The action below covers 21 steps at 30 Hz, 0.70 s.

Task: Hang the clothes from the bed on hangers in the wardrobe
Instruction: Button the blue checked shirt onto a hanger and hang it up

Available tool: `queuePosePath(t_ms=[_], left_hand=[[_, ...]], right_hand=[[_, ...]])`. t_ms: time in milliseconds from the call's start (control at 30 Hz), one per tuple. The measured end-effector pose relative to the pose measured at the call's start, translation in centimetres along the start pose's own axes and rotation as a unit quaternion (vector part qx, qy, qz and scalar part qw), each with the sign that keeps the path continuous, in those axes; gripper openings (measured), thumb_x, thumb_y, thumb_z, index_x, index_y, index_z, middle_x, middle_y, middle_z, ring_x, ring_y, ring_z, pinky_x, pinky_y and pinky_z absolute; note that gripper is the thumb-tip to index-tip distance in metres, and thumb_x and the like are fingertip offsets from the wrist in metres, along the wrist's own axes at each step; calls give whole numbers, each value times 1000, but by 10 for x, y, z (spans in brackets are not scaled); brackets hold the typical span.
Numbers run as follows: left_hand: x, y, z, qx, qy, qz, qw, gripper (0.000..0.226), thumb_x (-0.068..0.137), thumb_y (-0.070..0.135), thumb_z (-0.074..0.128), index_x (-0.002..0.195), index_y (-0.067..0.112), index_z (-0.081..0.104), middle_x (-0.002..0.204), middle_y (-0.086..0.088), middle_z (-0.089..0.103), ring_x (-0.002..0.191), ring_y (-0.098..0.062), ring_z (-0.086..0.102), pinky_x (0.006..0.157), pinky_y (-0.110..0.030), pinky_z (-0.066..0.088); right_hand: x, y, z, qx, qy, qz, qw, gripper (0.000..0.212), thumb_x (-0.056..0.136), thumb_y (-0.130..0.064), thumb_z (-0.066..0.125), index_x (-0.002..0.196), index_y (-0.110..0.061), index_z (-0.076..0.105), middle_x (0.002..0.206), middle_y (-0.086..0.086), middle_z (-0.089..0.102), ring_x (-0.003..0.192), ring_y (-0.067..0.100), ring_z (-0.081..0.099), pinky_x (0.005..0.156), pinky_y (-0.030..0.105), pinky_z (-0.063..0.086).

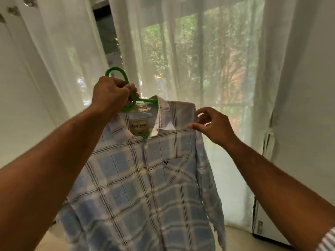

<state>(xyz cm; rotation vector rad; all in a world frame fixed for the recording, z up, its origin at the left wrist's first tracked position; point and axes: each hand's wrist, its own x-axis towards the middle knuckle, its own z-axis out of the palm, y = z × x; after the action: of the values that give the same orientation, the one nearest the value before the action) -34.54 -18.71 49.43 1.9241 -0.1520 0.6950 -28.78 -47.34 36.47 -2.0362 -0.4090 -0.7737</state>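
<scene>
sheer white curtains (76, 57) hang across the whole background, with a window (208, 57) glowing behind them from 12 to 2 o'clock and green foliage blurred through the cloth; a plain pale wall (311, 87) fills the 3 o'clock side, and a strip of light floor (237, 234) shows at 5 o'clock

the plaid shirt (145, 187) hangs in the air at centre frame, spreading down toward 6 o'clock, light blue and white checks crossed by thin dark lines, buttoned at the front, with a chest pocket bearing a small dark emblem and a label visible inside the open collar; it sits on a green hanger (130, 98) whose hook loops up toward 11 o'clock

the left hand (110, 95) is clenched around the hanger's neck just below the hook, fingers (131, 87) pressed together over the green plastic; the right hand (212, 124), at 2 o'clock from the collar, has its fingers loosely spread and curled, fingertips at the shirt's shoulder seam, touching or just beside it, i cannot tell which; a striped sleeve (326, 240) edge shows at 4 o'clock
</scene>
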Motion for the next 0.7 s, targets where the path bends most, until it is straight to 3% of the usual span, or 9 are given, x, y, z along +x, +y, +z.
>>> queuePosePath(t_ms=[133, 200, 300, 400, 533, 700], left_hand=[[17, -2, 28, -34, -9, -19, 999, 15, 100, 19, 61, 98, 8, 71, 89, -3, 74, 73, -7, 74, 60, -20, 60], [29, -5, 38, -60, -12, -43, 997, 15, 100, 17, 61, 92, 6, 69, 86, -5, 73, 65, -6, 72, 55, -19, 58], [46, -11, 51, -125, -42, -86, 988, 18, 101, 10, 58, 85, 4, 63, 84, -8, 68, 54, -6, 69, 51, -19, 55], [58, -16, 62, -112, -91, -62, 988, 15, 101, 10, 58, 97, -2, 67, 89, -11, 70, 64, -10, 70, 54, -19, 58], [78, -21, 81, -47, -143, 35, 988, 17, 102, 18, 57, 101, 6, 70, 93, -7, 76, 79, -9, 75, 66, -24, 61], [98, -17, 121, -73, -223, 92, 968, 20, 103, 21, 55, 96, 9, 70, 93, -5, 77, 89, -14, 75, 75, -29, 62]], right_hand=[[18, 11, -7, -36, 95, -31, 994, 50, 70, -44, 90, 109, -24, 67, 90, -4, 69, 79, 8, 65, 70, 16, 49], [28, 14, -13, -57, 88, -35, 994, 50, 71, -43, 89, 112, -24, 68, 97, -5, 67, 82, 6, 64, 70, 11, 47], [43, 19, -21, -49, 50, -5, 998, 36, 77, -33, 87, 107, -21, 73, 89, -9, 71, 80, -2, 65, 72, 6, 48], [54, 26, -32, -77, 57, 17, 995, 16, 85, -27, 81, 97, -18, 77, 86, -6, 73, 79, 2, 67, 76, 19, 54], [59, 33, -59, -141, 34, 13, 989, 13, 90, -26, 76, 99, -17, 80, 90, -1, 77, 87, 15, 71, 86, 33, 56], [58, 42, -114, -79, -10, 10, 997, 7, 92, -22, 71, 92, -18, 77, 79, 13, 72, 70, 15, 64, 74, 27, 55]])
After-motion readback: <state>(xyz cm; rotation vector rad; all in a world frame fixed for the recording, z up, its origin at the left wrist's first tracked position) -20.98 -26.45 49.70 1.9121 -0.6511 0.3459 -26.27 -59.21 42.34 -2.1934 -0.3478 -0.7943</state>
